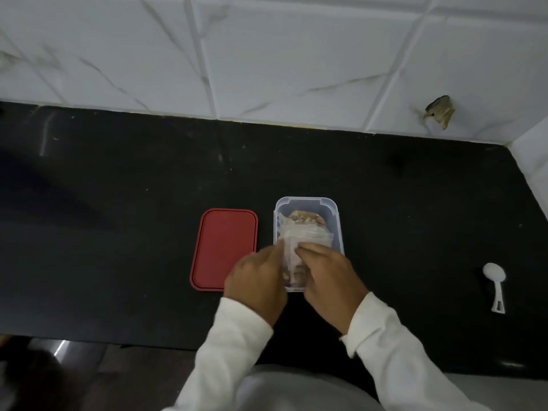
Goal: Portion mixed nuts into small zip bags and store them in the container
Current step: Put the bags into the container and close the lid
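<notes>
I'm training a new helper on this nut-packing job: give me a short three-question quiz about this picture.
1. True or false: the red lid is fitted on the clear container.
2. Where is the white scoop? A: inside the container. B: on the countertop, right of the container. C: on top of the lid.
3. Fill in: the left hand and right hand both touch the ___ inside the container.

Key
1. False: the lid lies flat on the countertop, left of the open container.
2. B.
3. zip bags
</notes>
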{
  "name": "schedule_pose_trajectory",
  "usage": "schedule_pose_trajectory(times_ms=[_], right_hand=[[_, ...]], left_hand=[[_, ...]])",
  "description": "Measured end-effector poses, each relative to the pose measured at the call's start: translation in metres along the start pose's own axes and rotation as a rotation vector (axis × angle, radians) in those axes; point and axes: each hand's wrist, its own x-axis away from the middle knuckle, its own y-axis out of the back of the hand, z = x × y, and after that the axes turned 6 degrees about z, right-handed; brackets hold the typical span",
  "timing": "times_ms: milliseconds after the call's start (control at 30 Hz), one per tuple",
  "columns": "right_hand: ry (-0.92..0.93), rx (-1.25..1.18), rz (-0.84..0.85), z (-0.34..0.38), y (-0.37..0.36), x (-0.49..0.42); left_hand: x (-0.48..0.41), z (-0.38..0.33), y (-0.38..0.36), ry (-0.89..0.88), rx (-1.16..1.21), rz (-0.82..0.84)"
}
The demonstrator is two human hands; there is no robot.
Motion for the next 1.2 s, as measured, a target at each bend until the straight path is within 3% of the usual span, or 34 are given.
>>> schedule_pose_trajectory(times_ms=[67,167,333,433,533,700,867,1000,1100,1200], right_hand=[[0.044,-0.142,-0.114,0.017,-0.004,-0.007],[0.031,-0.277,-0.133,0.034,-0.020,-0.023],[-0.088,-0.313,0.056,0.058,-0.048,-0.048],[-0.188,-0.230,0.245,0.067,-0.055,-0.061],[-0.220,-0.209,0.318,0.069,-0.069,-0.076],[-0.212,-0.147,0.362,0.065,-0.088,-0.086],[-0.235,-0.184,0.336,0.064,-0.088,-0.086],[-0.281,-0.333,0.315,0.062,-0.069,-0.083],[-0.296,-0.448,0.316,0.062,-0.050,-0.079],[-0.270,-0.619,0.197,0.065,-0.035,-0.076]], left_hand=[[0.007,0.030,0.003,0.081,0.026,-0.130],[0.013,0.079,-0.004,0.312,0.064,-0.105],[0.009,0.117,-0.014,0.620,0.125,-0.057],[0.003,0.122,-0.012,0.777,0.335,-0.128],[-0.003,0.122,-0.010,0.901,0.532,-0.152],[-0.009,0.129,-0.006,0.992,0.628,-0.207],[-0.007,0.149,0.006,1.025,0.660,-0.093],[-0.007,0.144,0.013,0.939,0.646,0.046],[-0.009,0.125,0.023,0.866,0.718,-0.028],[-0.008,0.089,0.038,0.725,0.709,-0.092]])
